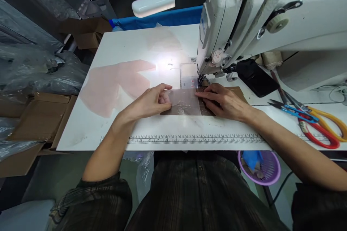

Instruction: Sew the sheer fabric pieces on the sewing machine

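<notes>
A sheer greyish fabric piece point(185, 103) overlaps a brown strip point(207, 109) in front of the sewing machine's presser foot point(202, 81). My left hand point(151, 103) is at the left end of the sheer piece, its edge between thumb and curled fingers. On the right, my right hand point(226, 101) lies palm down over the brown strip, fingers stretched out and pressing. Its index fingertip touches the right edge of the sheer piece, just in front of the foot. Part of the brown strip is hidden under this hand.
Pale pink cut fabric point(108, 83) lies left on the white table point(81, 130). To the right are a black phone point(257, 77), blue thread snips point(296, 112) and red-handled scissors point(320, 133). A lamp point(154, 4) hangs above; a purple basket point(273, 169) stands below the front edge.
</notes>
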`<state>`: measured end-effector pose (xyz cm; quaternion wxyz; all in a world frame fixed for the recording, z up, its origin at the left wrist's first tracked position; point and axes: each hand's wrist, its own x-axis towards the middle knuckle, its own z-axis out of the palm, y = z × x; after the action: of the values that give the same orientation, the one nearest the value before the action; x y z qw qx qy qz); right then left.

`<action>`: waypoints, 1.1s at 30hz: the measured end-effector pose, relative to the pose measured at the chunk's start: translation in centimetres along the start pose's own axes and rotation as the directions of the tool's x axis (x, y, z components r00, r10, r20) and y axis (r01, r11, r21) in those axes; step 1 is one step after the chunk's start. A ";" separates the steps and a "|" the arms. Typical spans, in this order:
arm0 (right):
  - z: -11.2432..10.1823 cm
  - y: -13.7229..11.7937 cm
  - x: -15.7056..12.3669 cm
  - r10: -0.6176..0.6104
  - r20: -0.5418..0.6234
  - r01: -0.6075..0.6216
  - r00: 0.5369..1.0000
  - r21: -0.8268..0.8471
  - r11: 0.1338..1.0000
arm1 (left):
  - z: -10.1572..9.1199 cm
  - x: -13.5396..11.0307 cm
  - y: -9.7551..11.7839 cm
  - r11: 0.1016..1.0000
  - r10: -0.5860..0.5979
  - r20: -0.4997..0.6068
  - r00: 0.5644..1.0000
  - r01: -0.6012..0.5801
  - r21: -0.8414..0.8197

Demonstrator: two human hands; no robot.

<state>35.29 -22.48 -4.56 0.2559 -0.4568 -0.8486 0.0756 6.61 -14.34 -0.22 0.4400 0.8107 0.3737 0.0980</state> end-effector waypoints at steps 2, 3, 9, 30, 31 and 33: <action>0.2 -0.3 -0.2 -0.004 0.004 0.004 1.000 -0.004 1.000 | -0.7 -0.4 -0.2 0.998 0.008 0.057 0.998 -0.011 0.063; 0.3 -0.5 -0.3 -0.013 0.010 0.013 1.000 -0.027 1.000 | -1.1 -0.5 -0.2 0.993 0.020 0.059 0.998 -0.027 0.113; 0.7 -0.5 0.4 0.004 0.094 0.013 0.996 -0.175 0.984 | 0.0 -0.7 1.0 0.856 0.403 -0.018 0.915 -0.370 0.362; 0.4 1.2 0.0 0.046 -0.057 -0.040 0.997 0.104 0.994 | 5.2 -0.9 0.0 0.726 0.679 -0.045 0.733 -0.662 0.186; 0.5 1.2 0.0 -0.004 -0.056 0.008 0.998 0.073 0.997 | 5.3 -0.9 -0.1 0.712 0.689 -0.022 0.724 -0.671 0.208; 0.8 1.2 -0.1 -0.053 -0.063 0.055 0.997 0.025 0.998 | 5.4 -0.8 -0.2 0.673 0.717 0.010 0.697 -0.695 0.251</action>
<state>35.80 -21.79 -5.70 0.2904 -0.4323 -0.8511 0.0657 8.56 -18.28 -3.50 0.2511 0.9328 0.0595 0.2516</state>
